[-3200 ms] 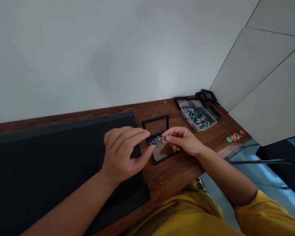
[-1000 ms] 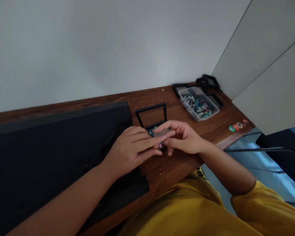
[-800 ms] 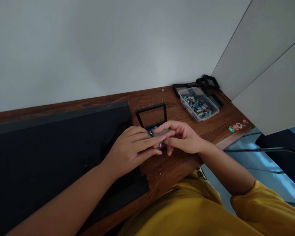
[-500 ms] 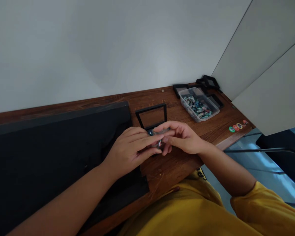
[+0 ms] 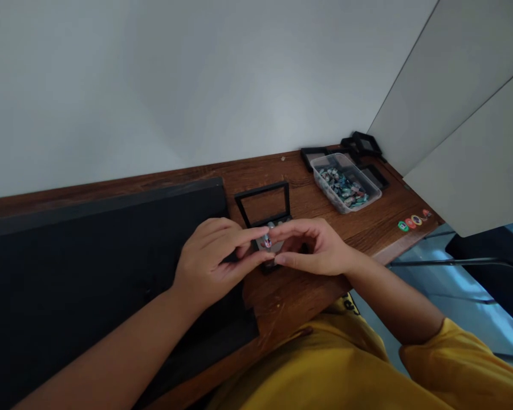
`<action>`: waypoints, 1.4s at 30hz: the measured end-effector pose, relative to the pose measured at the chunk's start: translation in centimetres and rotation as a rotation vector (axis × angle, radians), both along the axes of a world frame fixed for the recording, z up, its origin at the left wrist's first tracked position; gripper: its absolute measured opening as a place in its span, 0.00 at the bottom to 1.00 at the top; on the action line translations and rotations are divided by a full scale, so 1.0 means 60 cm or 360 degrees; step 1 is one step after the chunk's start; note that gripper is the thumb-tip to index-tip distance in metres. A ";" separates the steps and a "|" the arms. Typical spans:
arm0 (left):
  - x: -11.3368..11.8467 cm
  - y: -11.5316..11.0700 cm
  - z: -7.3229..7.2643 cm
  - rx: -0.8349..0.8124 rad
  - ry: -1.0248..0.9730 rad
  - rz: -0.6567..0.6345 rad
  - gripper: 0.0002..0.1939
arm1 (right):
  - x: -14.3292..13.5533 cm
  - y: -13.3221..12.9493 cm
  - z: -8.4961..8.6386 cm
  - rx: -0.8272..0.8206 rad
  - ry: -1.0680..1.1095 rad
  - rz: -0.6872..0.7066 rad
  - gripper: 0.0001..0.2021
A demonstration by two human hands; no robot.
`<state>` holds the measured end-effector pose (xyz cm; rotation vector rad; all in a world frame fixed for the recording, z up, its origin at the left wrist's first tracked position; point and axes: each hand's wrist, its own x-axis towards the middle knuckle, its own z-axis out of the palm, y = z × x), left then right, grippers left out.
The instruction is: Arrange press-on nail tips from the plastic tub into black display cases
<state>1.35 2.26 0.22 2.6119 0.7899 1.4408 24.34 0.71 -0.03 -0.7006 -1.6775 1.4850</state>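
Observation:
A small shiny piece with a coloured print (image 5: 268, 242) is upright between my two hands, too small to name more exactly. My left hand (image 5: 216, 253) pinches it between thumb and index fingertip. My right hand (image 5: 314, 245) is closed from the other side, its thumb and index fingertip at the same piece. Just behind and below the fingers stands an opened black-framed case (image 5: 288, 196), its clear lid raised. The case's lower half is partly hidden by my hands, and small pieces inside show only in part.
A clear plastic tub (image 5: 344, 209) of many small shiny teal and pink pieces stands at the right. Several black frames (image 5: 367, 143) lie behind it. A black mat (image 5: 89, 273) covers the left of the wooden table (image 5: 290, 296). Round stickers (image 5: 410, 223) mark its right edge.
My hands have drawn slightly apart and the fingers have spread from a bunched overlap to fingertip pinches. The small piece has shifted a little left and now shows more plainly.

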 end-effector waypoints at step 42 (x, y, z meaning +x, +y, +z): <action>-0.002 0.009 -0.015 -0.0263 -0.0376 0.0471 0.09 | 0.030 0.055 -0.014 0.0200 -0.0868 -0.0766 0.07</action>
